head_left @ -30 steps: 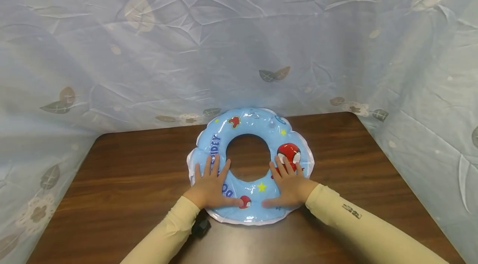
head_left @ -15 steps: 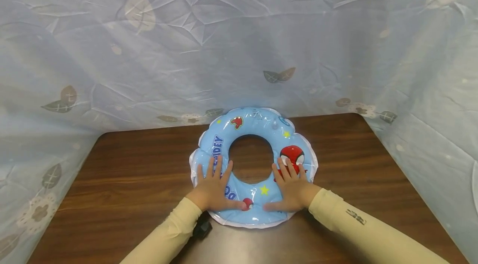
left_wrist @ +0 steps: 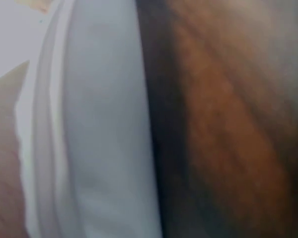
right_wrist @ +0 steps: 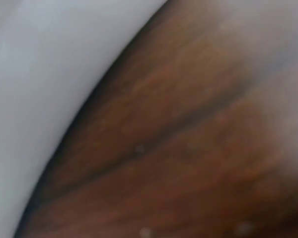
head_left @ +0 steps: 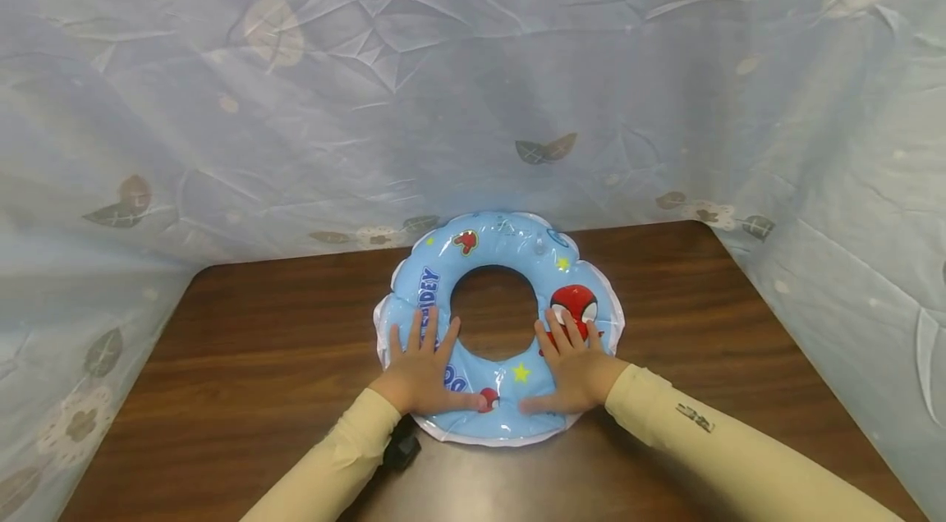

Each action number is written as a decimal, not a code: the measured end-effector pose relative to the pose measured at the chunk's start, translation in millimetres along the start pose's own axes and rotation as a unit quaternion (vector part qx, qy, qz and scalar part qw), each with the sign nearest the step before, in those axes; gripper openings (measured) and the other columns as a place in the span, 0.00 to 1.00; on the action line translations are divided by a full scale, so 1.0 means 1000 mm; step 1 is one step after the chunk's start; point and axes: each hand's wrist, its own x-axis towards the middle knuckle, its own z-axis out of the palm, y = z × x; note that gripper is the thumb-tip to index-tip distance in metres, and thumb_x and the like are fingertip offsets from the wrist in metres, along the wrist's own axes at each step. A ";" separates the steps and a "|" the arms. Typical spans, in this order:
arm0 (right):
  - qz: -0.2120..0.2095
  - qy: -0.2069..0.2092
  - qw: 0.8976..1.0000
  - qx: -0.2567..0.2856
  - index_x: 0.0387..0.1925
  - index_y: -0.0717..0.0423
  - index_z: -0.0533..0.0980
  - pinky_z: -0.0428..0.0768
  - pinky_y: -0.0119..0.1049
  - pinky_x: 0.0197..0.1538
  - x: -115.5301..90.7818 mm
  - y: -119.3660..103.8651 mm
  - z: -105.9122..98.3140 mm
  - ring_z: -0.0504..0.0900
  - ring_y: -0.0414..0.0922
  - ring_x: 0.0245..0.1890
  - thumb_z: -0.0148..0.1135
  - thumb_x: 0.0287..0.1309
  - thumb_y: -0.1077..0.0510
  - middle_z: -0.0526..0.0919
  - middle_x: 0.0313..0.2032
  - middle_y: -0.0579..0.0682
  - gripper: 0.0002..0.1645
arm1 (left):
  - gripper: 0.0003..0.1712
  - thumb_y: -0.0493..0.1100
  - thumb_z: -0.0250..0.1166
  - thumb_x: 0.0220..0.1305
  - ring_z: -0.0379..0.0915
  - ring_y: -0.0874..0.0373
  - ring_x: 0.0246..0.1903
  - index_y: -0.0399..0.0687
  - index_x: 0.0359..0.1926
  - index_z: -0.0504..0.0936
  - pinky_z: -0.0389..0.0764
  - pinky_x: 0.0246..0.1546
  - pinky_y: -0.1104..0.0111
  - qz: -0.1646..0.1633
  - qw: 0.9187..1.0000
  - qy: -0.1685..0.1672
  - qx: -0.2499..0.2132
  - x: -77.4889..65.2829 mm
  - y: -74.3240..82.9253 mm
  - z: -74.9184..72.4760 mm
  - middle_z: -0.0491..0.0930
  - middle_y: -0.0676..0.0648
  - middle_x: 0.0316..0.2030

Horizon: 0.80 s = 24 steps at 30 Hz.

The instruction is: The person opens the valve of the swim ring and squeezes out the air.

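Note:
A light blue inflatable swim ring (head_left: 488,423) with red cartoon prints, yellow stars and a whitish outer seam lies flat near the table's back edge in the head view. Spread fingers of my left hand (head_left: 421,378) rest on its near left side, partly covering the blue lettering. On the near right side my right hand (head_left: 576,374) lies with straight fingers, the tips over a large red masked face print. Both thumbs point inward across the ring's front. The left wrist view is blurred, showing a pale band (left_wrist: 109,124) of the ring beside brown wood.
The dark wood-grain table (head_left: 281,341) extends to both sides of the ring. A pale blue leaf-print curtain (head_left: 443,112) hangs behind and along both sides. A small black device (head_left: 401,450) sits at the left wrist. Pale sleeves cover both forearms.
The head view shifts slightly between frames. Both hands stay on the swim ring in the same pose, with no visible movement against it.

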 end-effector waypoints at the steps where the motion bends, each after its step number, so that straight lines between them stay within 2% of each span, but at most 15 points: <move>1: -0.001 0.000 1.000 -0.004 0.83 0.55 0.39 0.29 0.71 0.74 0.000 0.000 -0.001 0.30 0.63 0.81 0.54 0.43 0.10 0.33 0.83 0.58 0.82 | 0.78 0.91 0.56 0.44 0.24 0.32 0.80 0.51 0.84 0.43 0.30 0.71 0.28 0.001 1.000 0.001 0.000 0.001 0.000 0.001 0.32 0.34 0.82; 7: -0.012 -0.006 1.000 0.014 0.83 0.56 0.40 0.30 0.72 0.74 -0.004 0.001 -0.008 0.31 0.64 0.81 0.56 0.44 0.12 0.35 0.83 0.59 0.81 | 0.78 0.92 0.54 0.44 0.22 0.33 0.80 0.53 0.84 0.41 0.28 0.71 0.29 -0.001 1.000 0.006 -0.007 0.001 -0.002 0.006 0.30 0.35 0.82; 11: -0.041 0.008 0.999 0.012 0.82 0.60 0.45 0.36 0.74 0.74 -0.014 0.001 -0.018 0.36 0.66 0.81 0.56 0.47 0.13 0.39 0.82 0.62 0.78 | 0.77 0.91 0.56 0.45 0.26 0.31 0.80 0.51 0.84 0.46 0.33 0.70 0.27 -0.014 1.000 0.021 -0.014 -0.007 0.006 0.005 0.35 0.33 0.82; 16: -0.066 0.025 0.997 -0.006 0.82 0.58 0.50 0.42 0.73 0.74 -0.023 0.009 -0.025 0.42 0.65 0.81 0.60 0.49 0.17 0.45 0.82 0.61 0.73 | 0.74 0.89 0.57 0.47 0.35 0.27 0.78 0.47 0.82 0.52 0.46 0.67 0.24 -0.038 0.998 0.043 -0.016 -0.023 0.027 0.005 0.43 0.30 0.80; 20: -0.088 0.021 0.996 -0.008 0.82 0.54 0.50 0.38 0.70 0.76 -0.026 0.019 -0.026 0.42 0.62 0.81 0.63 0.49 0.18 0.45 0.83 0.57 0.72 | 0.73 0.90 0.56 0.48 0.41 0.25 0.77 0.45 0.81 0.55 0.54 0.62 0.21 -0.069 0.996 0.060 -0.015 -0.036 0.045 0.010 0.49 0.28 0.79; 24: -0.118 0.025 0.992 -0.024 0.82 0.52 0.51 0.34 0.67 0.77 -0.024 0.031 -0.030 0.39 0.60 0.82 0.64 0.50 0.20 0.44 0.83 0.55 0.70 | 0.72 0.89 0.55 0.49 0.47 0.22 0.75 0.44 0.80 0.59 0.60 0.56 0.19 -0.092 0.992 0.078 -0.045 -0.046 0.062 0.014 0.53 0.25 0.76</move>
